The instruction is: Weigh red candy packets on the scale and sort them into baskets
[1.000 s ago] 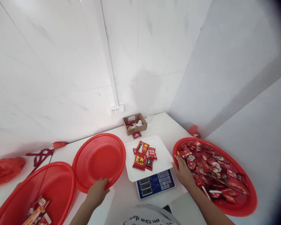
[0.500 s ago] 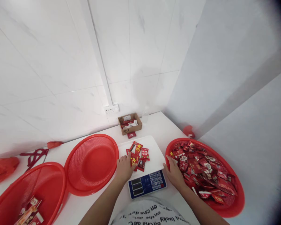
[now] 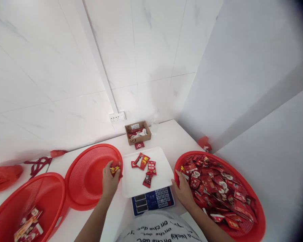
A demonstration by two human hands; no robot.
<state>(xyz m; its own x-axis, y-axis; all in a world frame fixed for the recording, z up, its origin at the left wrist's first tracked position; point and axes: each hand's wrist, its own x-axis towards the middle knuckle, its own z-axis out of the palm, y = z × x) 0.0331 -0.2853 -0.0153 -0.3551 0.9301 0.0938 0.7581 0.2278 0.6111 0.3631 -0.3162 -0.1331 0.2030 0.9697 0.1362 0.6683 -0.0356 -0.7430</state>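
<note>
My left hand (image 3: pixel 110 181) is closed around a red snack packet (image 3: pixel 114 168) with yellow print, above the right rim of the middle red basket (image 3: pixel 70 168). Beside it, several red packets (image 3: pixel 142 161) lie on the white tray (image 3: pixel 164 164) of a blue digital scale (image 3: pixel 153 200). My right hand (image 3: pixel 183 191) rests at the left rim of the right red basket (image 3: pixel 261 215), its thumb apart from the fingers and close to the tray's corner. That basket holds a heap of red packets (image 3: pixel 224 185).
A third red basket (image 3: pixel 62 191) at far left contains a few packets (image 3: pixel 31 225). Behind the scale stand a small cardboard box (image 3: pixel 138 137) of packets and a clear bottle (image 3: pixel 155 124); one packet (image 3: pixel 139 145) lies before the box. Red bags (image 3: pixel 5 178) lie at left.
My left hand has lifted a packet off the tray and carried it left to the middle basket. Fewer packets lie on the tray. My right hand stays by the right basket's rim.
</note>
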